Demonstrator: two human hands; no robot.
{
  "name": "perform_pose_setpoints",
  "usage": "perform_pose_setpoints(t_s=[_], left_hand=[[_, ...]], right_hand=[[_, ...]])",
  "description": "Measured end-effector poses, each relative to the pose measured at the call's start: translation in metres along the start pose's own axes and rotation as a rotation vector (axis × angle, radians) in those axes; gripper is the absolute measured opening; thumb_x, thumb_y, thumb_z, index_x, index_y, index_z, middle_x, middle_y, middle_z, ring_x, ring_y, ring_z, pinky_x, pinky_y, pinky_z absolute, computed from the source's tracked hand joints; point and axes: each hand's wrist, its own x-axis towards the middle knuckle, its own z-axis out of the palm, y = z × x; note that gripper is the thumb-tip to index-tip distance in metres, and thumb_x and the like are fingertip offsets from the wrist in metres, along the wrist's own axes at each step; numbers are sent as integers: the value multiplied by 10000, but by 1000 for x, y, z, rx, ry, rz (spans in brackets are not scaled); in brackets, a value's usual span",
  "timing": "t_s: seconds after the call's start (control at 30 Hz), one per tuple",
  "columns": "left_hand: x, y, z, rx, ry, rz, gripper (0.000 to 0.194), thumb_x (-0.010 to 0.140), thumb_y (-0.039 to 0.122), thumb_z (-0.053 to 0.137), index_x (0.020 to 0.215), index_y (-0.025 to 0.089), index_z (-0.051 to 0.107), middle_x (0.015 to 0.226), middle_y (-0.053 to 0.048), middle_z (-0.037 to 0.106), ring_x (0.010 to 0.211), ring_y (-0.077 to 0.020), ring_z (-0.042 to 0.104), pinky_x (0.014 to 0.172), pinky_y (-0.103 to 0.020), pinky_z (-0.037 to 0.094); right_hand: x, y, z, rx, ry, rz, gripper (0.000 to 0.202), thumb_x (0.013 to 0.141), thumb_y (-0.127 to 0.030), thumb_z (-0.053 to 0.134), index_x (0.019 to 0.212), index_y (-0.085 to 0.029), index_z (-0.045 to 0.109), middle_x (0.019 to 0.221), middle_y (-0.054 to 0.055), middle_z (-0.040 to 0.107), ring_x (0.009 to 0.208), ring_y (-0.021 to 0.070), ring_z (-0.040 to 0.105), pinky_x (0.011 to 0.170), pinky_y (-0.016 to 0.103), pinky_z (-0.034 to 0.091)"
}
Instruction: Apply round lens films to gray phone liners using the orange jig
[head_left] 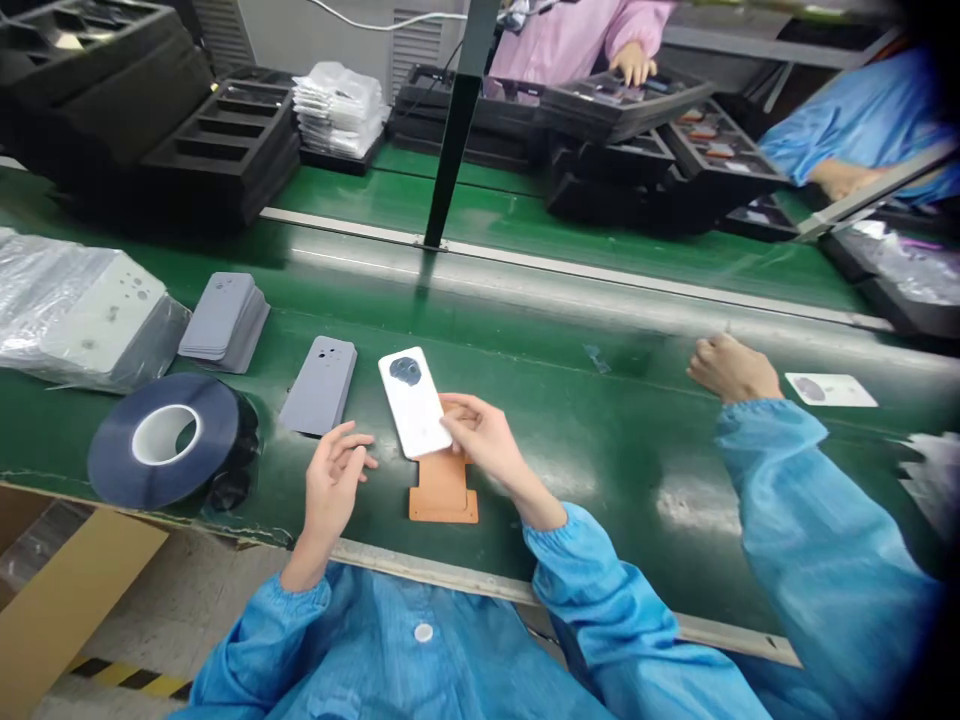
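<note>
My right hand pinches a white phone back cover by its lower right edge. A dark round camera patch marks the cover's upper part. It is tilted over an orange fixture plate and hides part of it; whether they touch, I cannot tell. My left hand hovers to the left, fingers loosely bent and apart, holding nothing. Just beyond it lies a small stack of grey phone-shaped sheets. Farther left stands a taller stack of grey phone-shaped sheets.
A large roll of dark film sits near the front edge, by plastic-wrapped white panels. Black trays are piled behind. A co-worker's hand rests at right near another white cover. A dark post rises behind.
</note>
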Motion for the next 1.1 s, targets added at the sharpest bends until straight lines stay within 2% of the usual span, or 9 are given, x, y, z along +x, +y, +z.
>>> perform_pose_setpoints(t_s=[0.17,0.3,0.43,0.6,0.7,0.8,0.9,0.97,1.1], left_hand=[[-15,6,-56,390,407,238,354,954,402,651,1219,170,677,1072,-104,742,871,-207,699,780,-335,573],[-32,7,-99,863,648,303,394,935,422,653,1241,175,683,1184,-146,695,1121,-324,647,1037,-495,502],[-45,6,-115,1003,701,154,526,912,506,645,1311,163,635,1256,-183,657,1252,-402,592,1078,-558,468],[-45,3,-119,978,668,-57,552,884,551,650,1299,188,618,1074,-106,690,928,-310,657,804,-425,504],[-39,3,-120,1007,565,37,346,928,491,602,1117,216,694,946,-48,671,789,-231,611,713,-340,440],[-33,9,-111,998,428,183,238,959,373,548,848,220,692,777,-8,590,711,-176,567,673,-293,385],[-29,21,-92,980,385,251,252,938,314,568,722,213,650,669,20,480,634,-141,501,642,-278,339],[-28,29,-76,971,351,250,279,932,285,565,671,206,621,646,28,434,588,-125,439,618,-281,309],[-31,32,-52,853,234,223,269,930,291,574,704,204,692,623,35,417,572,-121,416,622,-280,314]], right_hand=[[90,-2,-50,-187,284,14,418,855,-297,661,1208,-76,702,673,22,694,507,117,585,421,203,436],[140,0,-76,-266,369,37,391,865,-172,604,1225,-44,685,819,88,756,596,112,645,454,175,461],[163,2,-82,-350,384,77,425,867,-128,611,1273,-16,665,1007,160,779,676,125,701,497,179,508],[164,-4,-88,-534,377,96,359,871,-207,696,1194,-55,735,1040,179,783,816,207,748,725,304,606],[153,-13,-88,-647,397,62,350,860,-260,732,1167,-95,768,1177,200,766,1088,298,724,995,423,549],[133,-23,-71,-694,374,-3,355,893,-320,700,1187,-137,778,1295,178,736,1166,314,695,1072,441,489],[100,-34,-32,-663,243,-84,325,910,-378,669,1104,-159,809,1045,125,808,876,256,742,927,392,543],[71,-41,3,-581,94,-138,336,913,-426,662,1063,-170,820,934,95,812,752,229,721,818,363,553],[11,-53,72,-410,-323,-140,333,956,-448,621,1007,-191,827,960,69,816,780,209,722,745,310,537]])
